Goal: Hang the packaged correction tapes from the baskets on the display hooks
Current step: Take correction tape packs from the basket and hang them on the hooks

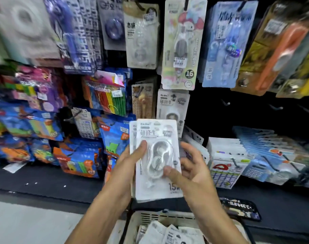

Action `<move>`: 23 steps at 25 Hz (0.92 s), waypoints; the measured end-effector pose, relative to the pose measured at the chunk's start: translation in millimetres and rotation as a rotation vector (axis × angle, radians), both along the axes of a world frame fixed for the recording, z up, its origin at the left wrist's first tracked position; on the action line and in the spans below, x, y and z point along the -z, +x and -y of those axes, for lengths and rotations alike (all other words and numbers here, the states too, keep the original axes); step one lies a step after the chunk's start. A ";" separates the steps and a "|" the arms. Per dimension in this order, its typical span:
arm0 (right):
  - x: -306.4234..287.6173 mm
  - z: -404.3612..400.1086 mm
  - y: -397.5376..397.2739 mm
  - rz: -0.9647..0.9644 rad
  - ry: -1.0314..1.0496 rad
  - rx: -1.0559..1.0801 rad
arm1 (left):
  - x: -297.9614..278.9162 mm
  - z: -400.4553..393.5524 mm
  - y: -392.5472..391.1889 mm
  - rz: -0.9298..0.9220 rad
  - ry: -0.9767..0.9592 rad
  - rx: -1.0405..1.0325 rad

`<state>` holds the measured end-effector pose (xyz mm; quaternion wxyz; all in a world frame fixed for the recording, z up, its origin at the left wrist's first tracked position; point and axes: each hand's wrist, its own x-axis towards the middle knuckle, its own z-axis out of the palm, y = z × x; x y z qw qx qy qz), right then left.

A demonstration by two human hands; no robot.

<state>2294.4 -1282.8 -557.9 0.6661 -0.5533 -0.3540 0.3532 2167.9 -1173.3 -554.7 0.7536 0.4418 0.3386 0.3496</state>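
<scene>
Glossy white correction-tape packs (157, 161), flat rectangles, gripped by both hands (190, 166).

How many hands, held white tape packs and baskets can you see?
Hands: 2, left hand and right hand
Held white correction tape packs: 2, front pack and rear pack
Baskets: 1, beige basket
Total: 5

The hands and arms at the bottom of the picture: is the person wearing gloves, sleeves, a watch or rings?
Nothing is worn that shows. The left hand and right hand are bare, without gloves or visible rings. Both forearms are bare to the frame's lower edge: no sleeves, watch or wristband.
</scene>
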 end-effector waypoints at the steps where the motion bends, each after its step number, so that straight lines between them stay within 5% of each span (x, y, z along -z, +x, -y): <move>1: -7.8 -8.1 4.2 0.024 0.053 0.057 | -7.6 -6.3 -1.3 0.017 -0.023 0.023; 5: -33.1 -31.3 15.8 0.261 0.184 0.219 | -23.6 -27.4 -6.1 0.030 0.146 -0.070; 13: -16.7 -22.6 31.0 0.528 0.009 0.516 | -26.9 -44.3 -4.1 0.012 0.276 -0.332; 16: -18.3 -33.7 35.4 0.551 -0.097 0.468 | -27.7 -46.8 -5.6 -0.029 0.336 -0.442; 19: -19.0 -42.2 38.7 0.380 -0.232 0.358 | -29.8 -50.4 -13.6 -0.036 0.367 -0.525; 23: -9.8 -36.7 11.6 0.216 -0.135 0.042 | -28.4 -45.1 -1.9 0.008 0.259 -0.410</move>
